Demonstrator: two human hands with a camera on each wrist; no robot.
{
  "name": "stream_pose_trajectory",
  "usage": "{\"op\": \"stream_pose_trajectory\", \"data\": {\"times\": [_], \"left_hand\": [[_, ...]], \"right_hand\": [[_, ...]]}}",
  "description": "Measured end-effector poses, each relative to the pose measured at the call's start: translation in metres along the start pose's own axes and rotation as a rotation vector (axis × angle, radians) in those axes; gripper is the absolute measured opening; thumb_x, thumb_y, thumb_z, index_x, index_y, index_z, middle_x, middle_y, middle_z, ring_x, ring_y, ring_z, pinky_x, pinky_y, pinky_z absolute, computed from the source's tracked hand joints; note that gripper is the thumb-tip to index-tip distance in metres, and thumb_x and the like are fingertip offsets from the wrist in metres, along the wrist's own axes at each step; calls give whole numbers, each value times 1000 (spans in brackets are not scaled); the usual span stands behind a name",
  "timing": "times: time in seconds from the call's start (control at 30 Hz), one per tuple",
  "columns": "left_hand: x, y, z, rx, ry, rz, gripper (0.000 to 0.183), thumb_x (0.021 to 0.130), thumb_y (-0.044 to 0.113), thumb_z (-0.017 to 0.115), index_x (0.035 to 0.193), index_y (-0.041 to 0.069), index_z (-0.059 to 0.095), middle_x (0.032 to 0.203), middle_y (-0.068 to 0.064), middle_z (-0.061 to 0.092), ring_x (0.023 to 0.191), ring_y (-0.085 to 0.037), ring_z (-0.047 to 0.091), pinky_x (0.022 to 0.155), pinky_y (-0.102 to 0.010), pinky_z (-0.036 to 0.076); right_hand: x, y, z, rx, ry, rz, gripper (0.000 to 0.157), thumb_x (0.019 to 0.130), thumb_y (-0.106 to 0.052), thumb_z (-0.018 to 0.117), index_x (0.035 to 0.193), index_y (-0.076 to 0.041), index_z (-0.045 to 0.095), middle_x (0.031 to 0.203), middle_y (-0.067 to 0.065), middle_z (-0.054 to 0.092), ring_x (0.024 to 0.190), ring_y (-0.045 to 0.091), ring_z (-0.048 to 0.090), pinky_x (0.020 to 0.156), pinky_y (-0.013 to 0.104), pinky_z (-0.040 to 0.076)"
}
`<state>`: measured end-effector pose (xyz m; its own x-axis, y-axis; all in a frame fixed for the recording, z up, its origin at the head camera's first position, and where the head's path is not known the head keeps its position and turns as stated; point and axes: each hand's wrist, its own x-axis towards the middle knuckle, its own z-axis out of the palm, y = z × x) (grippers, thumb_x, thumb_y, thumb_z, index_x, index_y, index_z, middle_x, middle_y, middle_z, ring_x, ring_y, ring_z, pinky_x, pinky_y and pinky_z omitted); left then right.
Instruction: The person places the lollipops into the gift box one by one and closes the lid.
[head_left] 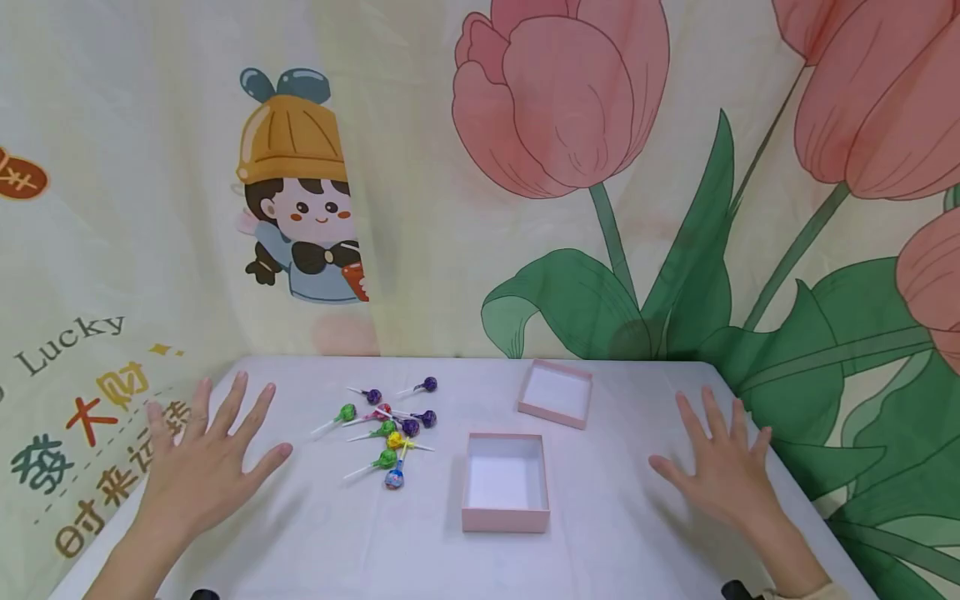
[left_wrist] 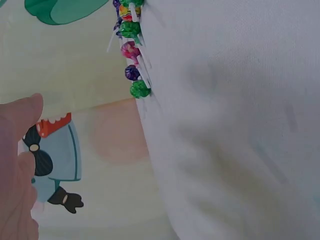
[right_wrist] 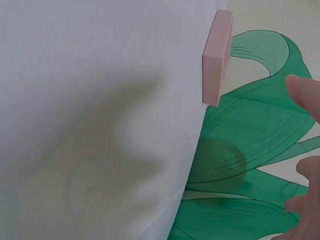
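Note:
My left hand hovers over the left side of the table with fingers spread and nothing held. To its right lies a loose group of lollipops in green, purple, yellow, pink and blue wrappers, sticks pointing various ways. My right hand, fingers also spread, is held above the table's right side, its shadow below. Between the hands sits a pink-edged box, its white inside facing up. Behind it and to the right lies a shallower pink lid, inside up.
A white cloth covers the table. Behind it hangs a curtain printed with tulips, leaves and a cartoon figure. The left wrist view catches several lollipops along the table edge; the right wrist view shows the lid's side.

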<state>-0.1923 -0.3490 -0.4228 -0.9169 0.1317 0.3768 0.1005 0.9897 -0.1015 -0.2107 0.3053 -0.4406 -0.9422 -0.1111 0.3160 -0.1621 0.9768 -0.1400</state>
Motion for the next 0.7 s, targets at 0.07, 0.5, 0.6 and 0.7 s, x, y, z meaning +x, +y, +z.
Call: {"op": "stream_pose_trajectory", "data": {"times": [0.07,0.5,0.6,0.7], "left_hand": [[3,2,0,4,-2,5,94,100,71,53,172,29,9,179,-10,-3,160,-41,-20,112,-71,-30],[15,15,2,-19,5,39,93,101,69,53,172,26,12,179,-10,-2,162,-38,-19,113,-71,-29],[17,19,3,-25,7,39,93,101,69,52,172,26,12,178,-10,-3,162,-37,-19,113,-71,-29],[20,22,3,-37,17,46,92,101,69,53,172,26,12,179,-10,-2,162,-37,-17,114,-71,-28]], "right_hand": [[1,-3,2,6,0,1,105,92,-71,67,169,-13,24,171,32,18,150,70,11,104,94,6],[7,-38,8,107,-2,-20,101,94,-66,68,168,-9,28,171,29,22,151,63,23,107,89,20],[8,-45,9,132,-1,-23,100,95,-64,68,168,-8,28,171,29,21,150,62,24,107,88,22],[8,-50,10,152,6,-24,99,96,-63,68,168,-8,28,171,29,22,150,61,25,108,87,23]]}}
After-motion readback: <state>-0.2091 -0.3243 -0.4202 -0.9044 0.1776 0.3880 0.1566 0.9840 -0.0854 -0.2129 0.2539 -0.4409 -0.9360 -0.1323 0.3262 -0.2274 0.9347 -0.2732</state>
